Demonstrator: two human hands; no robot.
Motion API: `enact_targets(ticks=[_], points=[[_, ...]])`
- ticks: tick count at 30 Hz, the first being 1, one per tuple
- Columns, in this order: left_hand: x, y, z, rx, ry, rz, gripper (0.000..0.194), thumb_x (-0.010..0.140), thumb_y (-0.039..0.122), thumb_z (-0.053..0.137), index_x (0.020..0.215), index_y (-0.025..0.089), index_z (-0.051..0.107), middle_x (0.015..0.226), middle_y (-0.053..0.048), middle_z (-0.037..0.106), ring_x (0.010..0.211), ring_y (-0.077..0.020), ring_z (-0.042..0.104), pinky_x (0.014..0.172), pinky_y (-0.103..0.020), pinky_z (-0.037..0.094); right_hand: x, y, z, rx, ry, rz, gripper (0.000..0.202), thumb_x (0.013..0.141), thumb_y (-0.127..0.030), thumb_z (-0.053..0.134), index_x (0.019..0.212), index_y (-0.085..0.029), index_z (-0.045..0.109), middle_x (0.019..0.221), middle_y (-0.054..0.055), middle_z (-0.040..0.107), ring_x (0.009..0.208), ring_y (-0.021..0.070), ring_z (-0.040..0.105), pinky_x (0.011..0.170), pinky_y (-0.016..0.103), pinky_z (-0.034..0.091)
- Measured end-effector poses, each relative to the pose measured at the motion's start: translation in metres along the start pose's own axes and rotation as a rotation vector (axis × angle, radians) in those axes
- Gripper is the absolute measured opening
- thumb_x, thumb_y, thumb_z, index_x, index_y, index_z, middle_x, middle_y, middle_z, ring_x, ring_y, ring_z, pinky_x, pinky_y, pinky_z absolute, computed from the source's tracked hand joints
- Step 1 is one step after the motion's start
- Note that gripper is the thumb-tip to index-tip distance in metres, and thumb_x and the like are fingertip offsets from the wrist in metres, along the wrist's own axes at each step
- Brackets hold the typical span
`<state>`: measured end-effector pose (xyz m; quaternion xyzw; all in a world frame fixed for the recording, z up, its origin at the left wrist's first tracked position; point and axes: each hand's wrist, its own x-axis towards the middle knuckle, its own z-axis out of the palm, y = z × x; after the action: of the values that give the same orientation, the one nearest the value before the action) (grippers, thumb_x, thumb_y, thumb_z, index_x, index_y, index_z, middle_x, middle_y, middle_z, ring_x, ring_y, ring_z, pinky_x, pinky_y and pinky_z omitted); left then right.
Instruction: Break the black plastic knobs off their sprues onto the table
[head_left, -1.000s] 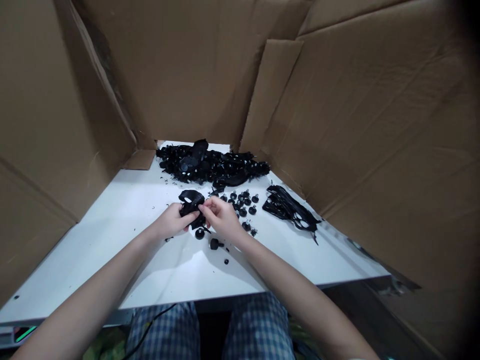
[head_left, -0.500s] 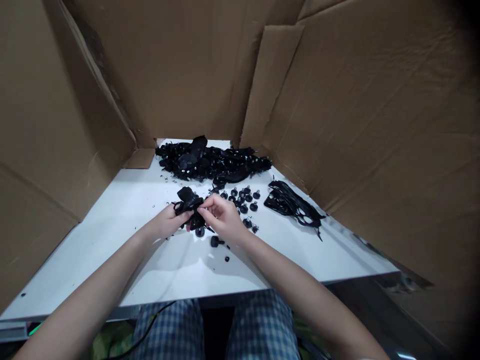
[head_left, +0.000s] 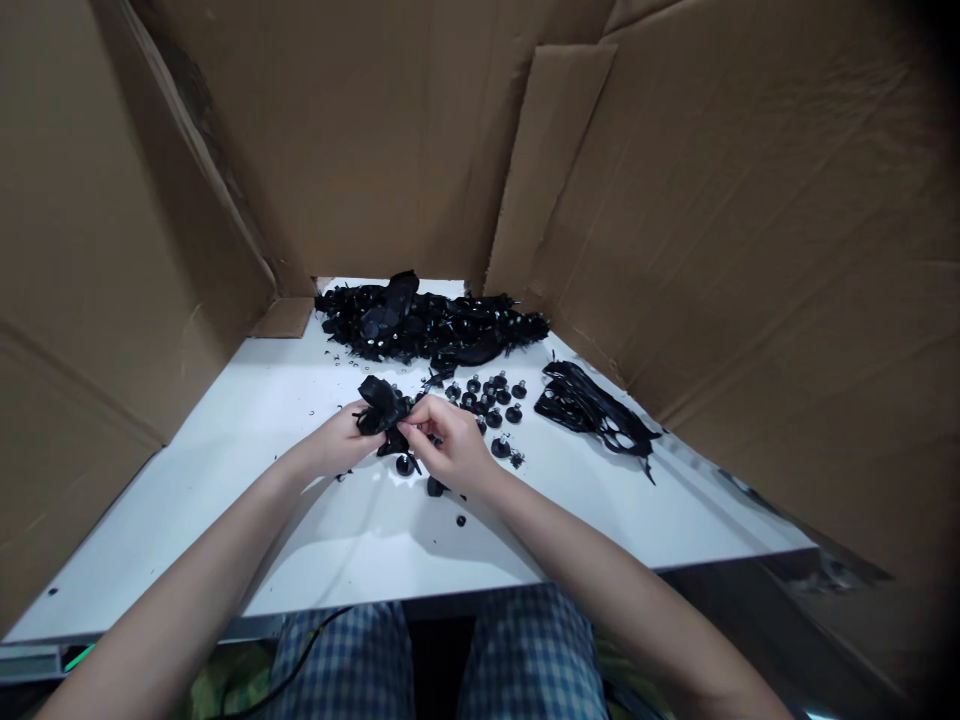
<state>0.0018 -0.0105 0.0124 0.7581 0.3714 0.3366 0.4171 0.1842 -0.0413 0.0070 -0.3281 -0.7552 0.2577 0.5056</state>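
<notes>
Near the middle of the white table, my left hand [head_left: 345, 438] is wrapped round a crumpled black rubber piece [head_left: 381, 403]. The thumb and fingers of my right hand [head_left: 442, 436] are pinched at that piece's right edge. Several round black parts with metal studs [head_left: 493, 417] stand just beyond and right of my right hand. One more dark round part [head_left: 404, 464] lies below the held piece, and another [head_left: 435, 487] is partly hidden by my right hand.
A long heap of black rubber pieces [head_left: 480, 335] lies at the table's [head_left: 300, 560] back. Flat black strips with holes [head_left: 596, 408] lie at the right. Cardboard walls [head_left: 375, 140] enclose the back and sides. Small black scraps are scattered about.
The black piece has turned a little in my left hand, and its upper flap is spread differently. My right hand still pinches its edge. The view has shifted slightly.
</notes>
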Motion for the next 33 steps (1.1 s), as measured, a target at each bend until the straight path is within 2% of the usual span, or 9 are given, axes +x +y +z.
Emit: enact_targets(ticks=[10, 14, 17, 20, 22, 24, 27, 30, 33], points=[[-0.002, 0.001, 0.007, -0.217, 0.020, -0.032, 0.029, 0.082, 0.042, 0.050, 0.077, 0.016, 0.061, 0.063, -0.003, 0.061, 0.059, -0.0169, 0.056, 0.059, -0.029, 0.045, 0.012, 0.001, 0.004, 1.059, 0.036, 0.419, 0.025, 0.075, -0.031, 0.071, 0.068, -0.019, 0.050, 0.048, -0.008, 0.048, 0.042, 0.0044, 0.042, 0.045, 0.017, 0.039], [-0.001, -0.001, 0.006, -0.335, 0.041, -0.091, 0.025, 0.081, 0.037, 0.058, 0.071, 0.014, 0.063, 0.057, -0.002, 0.059, 0.059, -0.0159, 0.054, 0.061, -0.028, 0.043, 0.018, 0.001, -0.007, 1.239, 0.162, 0.498, 0.021, 0.072, -0.020, 0.072, 0.066, -0.017, 0.052, 0.051, -0.008, 0.044, 0.045, 0.0020, 0.037, 0.043, 0.011, 0.036], [0.002, -0.005, 0.000, -0.405, 0.142, -0.080, 0.020, 0.081, 0.034, 0.057, 0.074, 0.016, 0.061, 0.060, 0.000, 0.057, 0.058, -0.0144, 0.052, 0.060, -0.027, 0.042, 0.029, 0.003, -0.036, 1.328, 0.362, 0.448, 0.018, 0.070, -0.012, 0.071, 0.070, -0.017, 0.053, 0.058, -0.007, 0.048, 0.046, 0.0003, 0.036, 0.043, 0.008, 0.036], [0.005, -0.009, -0.006, -0.516, 0.265, -0.048, 0.014, 0.078, 0.032, 0.056, 0.075, 0.018, 0.058, 0.067, 0.000, 0.055, 0.057, -0.0131, 0.050, 0.060, -0.027, 0.042, 0.036, 0.003, -0.078, 1.130, 0.548, 0.324, 0.018, 0.067, -0.015, 0.073, 0.072, -0.018, 0.055, 0.061, -0.006, 0.053, 0.049, 0.0010, 0.041, 0.045, 0.009, 0.038], [0.007, -0.009, -0.007, -0.603, 0.314, -0.030, 0.012, 0.074, 0.032, 0.055, 0.075, 0.019, 0.055, 0.072, 0.000, 0.054, 0.059, -0.0131, 0.050, 0.060, -0.027, 0.043, 0.032, 0.003, -0.104, 0.780, 0.544, 0.321, 0.018, 0.066, -0.022, 0.075, 0.071, -0.019, 0.058, 0.059, -0.006, 0.055, 0.049, 0.0032, 0.046, 0.047, 0.014, 0.041], [0.006, -0.008, -0.005, -0.685, 0.327, -0.026, 0.013, 0.072, 0.033, 0.053, 0.075, 0.020, 0.051, 0.073, 0.001, 0.051, 0.062, -0.0135, 0.051, 0.061, -0.028, 0.043, 0.021, 0.004, -0.122, 0.306, 0.417, 0.412, 0.016, 0.068, -0.028, 0.073, 0.072, -0.019, 0.061, 0.054, -0.006, 0.055, 0.047, 0.0059, 0.048, 0.049, 0.019, 0.041], [0.003, -0.003, 0.000, -0.761, 0.304, -0.045, 0.015, 0.072, 0.034, 0.052, 0.076, 0.020, 0.049, 0.071, 0.002, 0.049, 0.064, -0.0137, 0.053, 0.064, -0.028, 0.044, -0.003, 0.010, -0.131, -0.326, 0.076, 0.632, 0.010, 0.073, -0.028, 0.066, 0.073, -0.018, 0.063, 0.049, -0.004, 0.057, 0.046, 0.0095, 0.052, 0.051, 0.022, 0.041], [0.001, -0.001, 0.004, -0.778, 0.285, -0.075, 0.016, 0.072, 0.033, 0.055, 0.078, 0.019, 0.050, 0.071, 0.002, 0.053, 0.061, -0.0129, 0.055, 0.066, -0.028, 0.044, -0.025, 0.020, -0.124, -0.464, -0.081, 0.703, 0.004, 0.068, -0.019, 0.067, 0.065, -0.017, 0.064, 0.048, -0.002, 0.060, 0.047, 0.0121, 0.054, 0.052, 0.024, 0.041], [0.002, -0.003, 0.006, -0.768, 0.299, -0.104, 0.019, 0.069, 0.032, 0.060, 0.078, 0.018, 0.052, 0.071, 0.002, 0.056, 0.059, -0.0131, 0.056, 0.065, -0.029, 0.043, -0.036, 0.027, -0.115, -0.513, -0.108, 0.698, 0.004, 0.069, -0.017, 0.065, 0.072, -0.016, 0.067, 0.053, -0.001, 0.063, 0.051, 0.0136, 0.057, 0.054, 0.024, 0.042]])
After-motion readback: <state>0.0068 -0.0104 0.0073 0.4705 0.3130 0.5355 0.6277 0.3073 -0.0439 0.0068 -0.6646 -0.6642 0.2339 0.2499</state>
